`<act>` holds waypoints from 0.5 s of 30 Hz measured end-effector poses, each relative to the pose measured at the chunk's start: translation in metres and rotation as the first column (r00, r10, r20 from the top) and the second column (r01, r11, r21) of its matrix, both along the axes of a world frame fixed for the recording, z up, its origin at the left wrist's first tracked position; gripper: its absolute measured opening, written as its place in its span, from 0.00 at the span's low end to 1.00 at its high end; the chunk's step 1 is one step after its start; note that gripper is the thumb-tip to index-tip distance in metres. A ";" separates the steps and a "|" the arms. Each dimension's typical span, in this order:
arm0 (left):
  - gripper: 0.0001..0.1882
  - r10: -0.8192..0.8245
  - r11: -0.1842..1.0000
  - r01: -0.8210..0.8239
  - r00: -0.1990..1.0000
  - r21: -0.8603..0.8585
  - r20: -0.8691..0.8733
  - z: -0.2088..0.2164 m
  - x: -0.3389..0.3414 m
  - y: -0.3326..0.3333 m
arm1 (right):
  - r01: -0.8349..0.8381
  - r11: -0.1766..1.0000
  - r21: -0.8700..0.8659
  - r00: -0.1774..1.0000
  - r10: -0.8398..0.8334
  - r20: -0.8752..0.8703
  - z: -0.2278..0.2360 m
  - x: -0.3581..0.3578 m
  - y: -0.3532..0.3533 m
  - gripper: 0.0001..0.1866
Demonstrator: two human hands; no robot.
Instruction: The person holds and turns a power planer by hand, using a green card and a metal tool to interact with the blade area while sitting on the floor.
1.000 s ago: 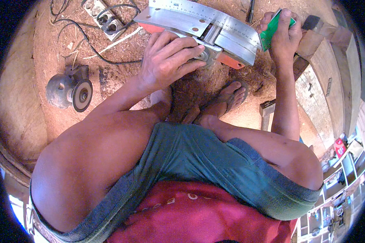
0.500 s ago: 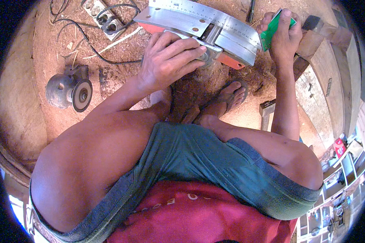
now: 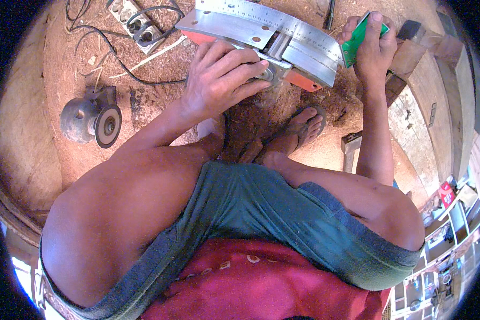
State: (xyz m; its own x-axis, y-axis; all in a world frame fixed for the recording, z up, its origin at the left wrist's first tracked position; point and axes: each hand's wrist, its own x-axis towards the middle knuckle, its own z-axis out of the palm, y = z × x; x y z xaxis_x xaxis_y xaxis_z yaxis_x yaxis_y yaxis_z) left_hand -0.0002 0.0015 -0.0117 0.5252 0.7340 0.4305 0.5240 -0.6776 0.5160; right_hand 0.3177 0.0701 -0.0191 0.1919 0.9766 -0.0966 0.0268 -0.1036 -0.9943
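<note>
An electric hand planer lies sole up in front of me, its metal base facing upward and orange-red body showing along the sides. My left hand grips its near side, fingers bent over the housing. Along the far edge of the sole rests the steel ruler blade of a try square. The square's green handle is held in my right hand, thumb on top, just past the planer's right end. The planer's underside and part of its body are hidden by my left hand.
On the left stands an angle grinder with its disc facing right. A power strip and black cables lie at the upper left. Wooden pieces are on the right, near a hammer-like tool. Sawdust covers the floor.
The fingers of my left hand have shifted very slightly on the planer. The try square and my right hand look almost the same.
</note>
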 end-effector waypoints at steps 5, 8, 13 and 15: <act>0.22 -0.052 0.999 0.052 0.998 -0.013 -0.046 0.008 -0.001 -0.001 | -0.015 1.000 0.000 1.000 0.015 -0.014 0.001 0.002 0.000 0.20; 0.21 -0.055 0.998 0.054 0.998 -0.008 -0.038 0.007 -0.001 -0.001 | -0.035 0.999 0.015 0.999 0.035 0.000 -0.001 0.003 0.000 0.20; 0.21 -0.029 0.999 0.029 1.000 -0.016 -0.002 -0.002 -0.002 -0.002 | 0.053 0.998 -0.046 0.997 -0.055 -0.045 -0.006 0.000 0.000 0.20; 0.20 -0.023 0.999 0.023 1.000 -0.028 0.006 0.003 -0.002 -0.001 | 0.075 0.993 -0.093 0.991 -0.084 -0.102 -0.016 0.009 0.009 0.20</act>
State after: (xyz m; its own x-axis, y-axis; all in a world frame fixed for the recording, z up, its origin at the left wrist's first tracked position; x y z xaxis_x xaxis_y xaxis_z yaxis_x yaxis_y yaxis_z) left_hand -0.0020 0.0004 -0.0088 0.5395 0.7336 0.4133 0.5055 -0.6747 0.5379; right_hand 0.3271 0.0796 -0.0353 0.2528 0.9453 -0.2060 -0.0899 -0.1891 -0.9778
